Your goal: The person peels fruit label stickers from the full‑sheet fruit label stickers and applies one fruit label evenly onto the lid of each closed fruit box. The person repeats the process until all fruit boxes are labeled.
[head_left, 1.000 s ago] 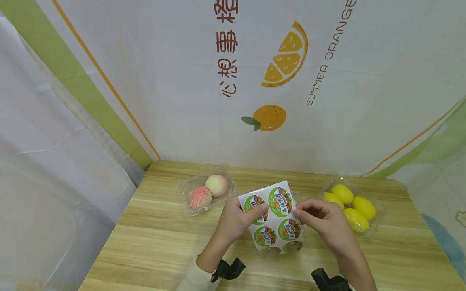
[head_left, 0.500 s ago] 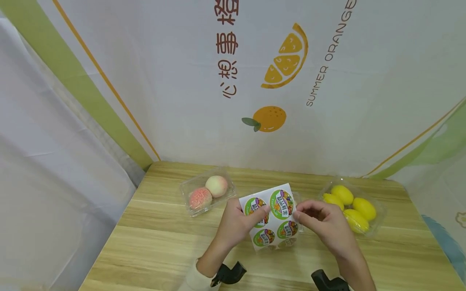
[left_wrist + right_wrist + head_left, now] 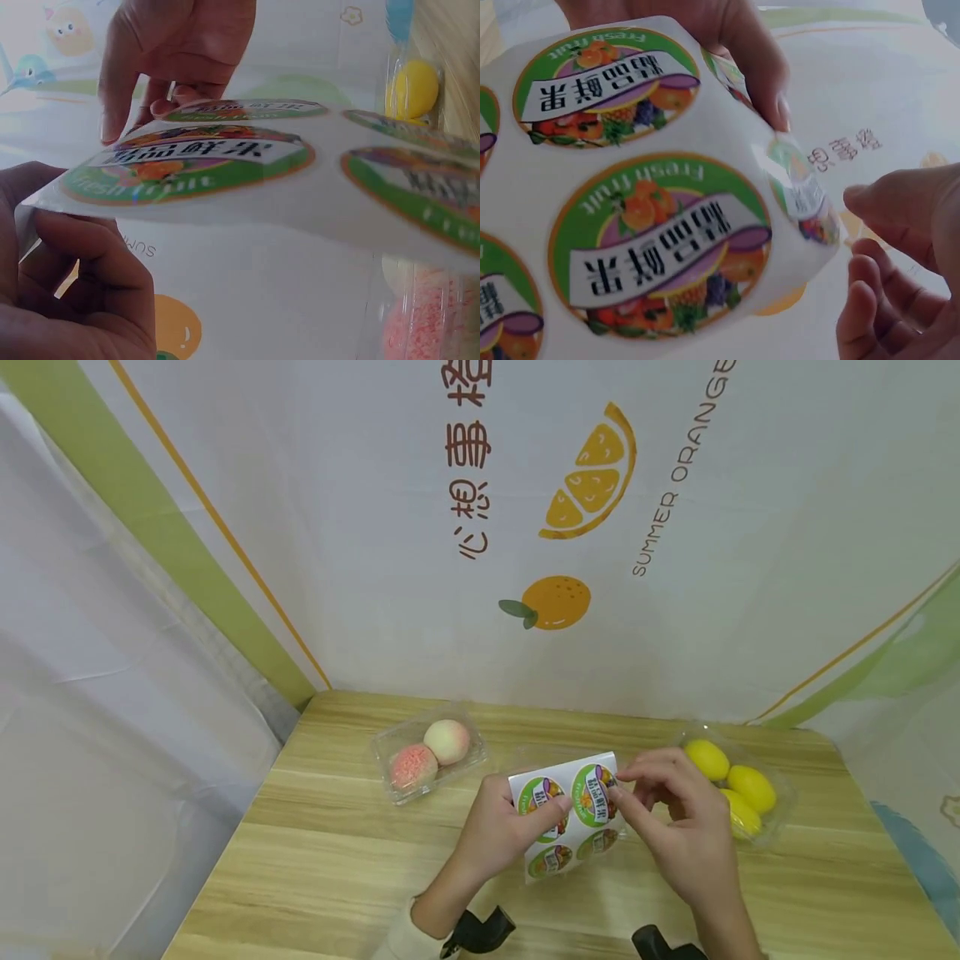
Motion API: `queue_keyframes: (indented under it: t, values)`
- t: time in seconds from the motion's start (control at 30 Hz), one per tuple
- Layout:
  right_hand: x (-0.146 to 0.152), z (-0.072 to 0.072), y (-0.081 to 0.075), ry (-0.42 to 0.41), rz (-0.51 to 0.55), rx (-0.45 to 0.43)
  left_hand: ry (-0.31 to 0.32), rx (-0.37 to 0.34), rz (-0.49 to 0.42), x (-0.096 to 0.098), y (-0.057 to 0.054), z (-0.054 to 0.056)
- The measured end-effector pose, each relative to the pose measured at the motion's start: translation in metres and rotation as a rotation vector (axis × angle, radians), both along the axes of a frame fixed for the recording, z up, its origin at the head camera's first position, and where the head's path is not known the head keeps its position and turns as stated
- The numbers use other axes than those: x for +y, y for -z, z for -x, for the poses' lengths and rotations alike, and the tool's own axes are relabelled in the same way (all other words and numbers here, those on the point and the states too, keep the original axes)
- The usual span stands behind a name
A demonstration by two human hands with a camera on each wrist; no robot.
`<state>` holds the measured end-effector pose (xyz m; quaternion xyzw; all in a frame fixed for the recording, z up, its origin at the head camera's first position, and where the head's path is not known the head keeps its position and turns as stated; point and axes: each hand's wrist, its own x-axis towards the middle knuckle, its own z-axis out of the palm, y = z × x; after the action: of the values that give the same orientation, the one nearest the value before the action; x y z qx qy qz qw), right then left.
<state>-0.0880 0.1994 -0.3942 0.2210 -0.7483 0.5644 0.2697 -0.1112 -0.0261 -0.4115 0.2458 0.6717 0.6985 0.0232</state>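
My left hand (image 3: pixel 502 827) holds a white sheet of round stickers (image 3: pixel 570 852), its thumb lying across the front. The stickers are green-rimmed, with fruit pictures and "Fresh fruit" lettering. At the sheet's upper right edge is my right hand (image 3: pixel 686 827), its thumb tip over the border of the upper right sticker (image 3: pixel 594 795). The right wrist view shows my right thumb (image 3: pixel 885 202) and bent fingers (image 3: pixel 866 300) spread apart beside the sheet's curved edge. From the left wrist view, curled left fingers (image 3: pixel 97 262) support the sheet from below.
A clear plastic box (image 3: pixel 390 747) with two peaches stands at the back left of the wooden table (image 3: pixel 300 860). Several lemons (image 3: pixel 752 789) fill another clear box at right, partly behind my right hand. Behind the sheet shows a clear lid or tray (image 3: pixel 543 752). A printed curtain (image 3: pixel 375 568) hangs behind.
The sheet and my left hand have shifted right and slightly toward me, the sheet tilting more. My right hand has risen and its thumb has moved onto the upper right sticker's border.
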Motion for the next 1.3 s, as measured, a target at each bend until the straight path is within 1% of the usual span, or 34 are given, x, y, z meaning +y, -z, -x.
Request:
queue_keyframes:
  t: [0.1, 0.2, 0.23, 0.3, 0.4, 0.6, 0.73, 0.9, 1.03, 1.2, 1.3]
  values:
    - [-0.003, -0.003, -0.002, 0.045, -0.055, 0.077, -0.004, 0.006, -0.013, 0.002, 0.0, -0.001]
    - [-0.006, -0.007, -0.006, 0.107, -0.123, 0.084, 0.014, -0.017, -0.034, 0.003, -0.001, -0.004]
    - [-0.007, -0.008, -0.007, 0.119, -0.14, 0.081, 0.025, -0.03, -0.047, 0.003, -0.002, -0.004]
    - [-0.007, -0.009, -0.008, 0.123, -0.157, 0.072, 0.054, -0.077, -0.077, 0.004, -0.002, -0.006]
    - [-0.006, -0.009, -0.008, 0.097, -0.163, 0.042, 0.098, -0.158, -0.125, 0.006, -0.003, -0.007]
    - [0.0, -0.007, -0.007, 0.043, -0.196, -0.048, 0.245, -0.347, -0.247, 0.005, 0.0, -0.004]
    - [0.004, -0.004, -0.005, -0.026, -0.166, -0.113, 0.309, -0.405, -0.247, 0.002, 0.002, -0.002]
    - [0.011, 0.0, -0.004, -0.088, -0.109, -0.233, 0.334, -0.427, -0.217, 0.0, 0.003, -0.001]
    - [0.015, 0.001, -0.003, -0.11, -0.101, -0.303, 0.32, -0.413, -0.192, 0.001, 0.006, 0.0]
    - [0.015, 0.003, -0.001, -0.106, -0.117, -0.322, 0.282, -0.395, -0.169, 0.004, 0.008, 0.002]
    - [0.015, 0.003, 0.0, -0.099, -0.121, -0.326, 0.271, -0.386, -0.159, 0.005, 0.009, 0.002]
